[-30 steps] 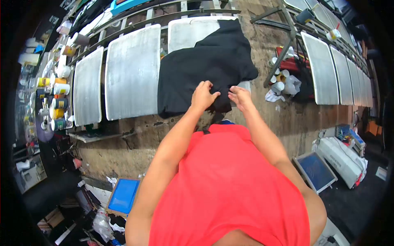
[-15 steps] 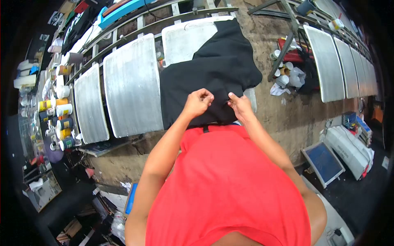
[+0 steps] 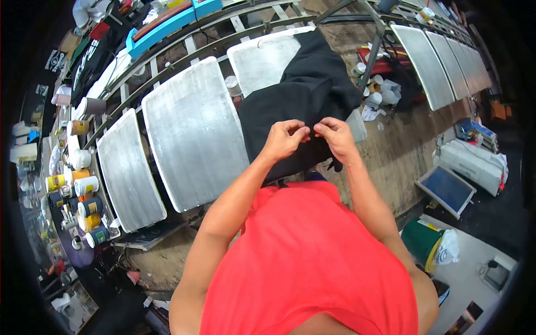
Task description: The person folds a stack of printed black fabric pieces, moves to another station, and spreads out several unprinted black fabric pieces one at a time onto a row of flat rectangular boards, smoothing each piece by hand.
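Observation:
A large black cloth, possibly a garment, lies rumpled over a pale flat board and hangs toward my body. My left hand is closed in a pinch over the near part of the cloth, thumb against the index finger. Close by on the right, my right hand makes a similar pinch at the cloth, its fingertips a short gap from the left ones. Both seem to grip a bit of the black fabric, though the fingertips hide the exact spot.
More pale boards stand in a row on a metal rail frame at left. Several paint tubs crowd the far left. Another row of boards is at upper right. A framed screen and a green bucket are at lower right.
My hands have come closer together at the fingertips. The near part of the cloth has shifted and bunched, with a fold hanging below my right hand. The view has turned slightly.

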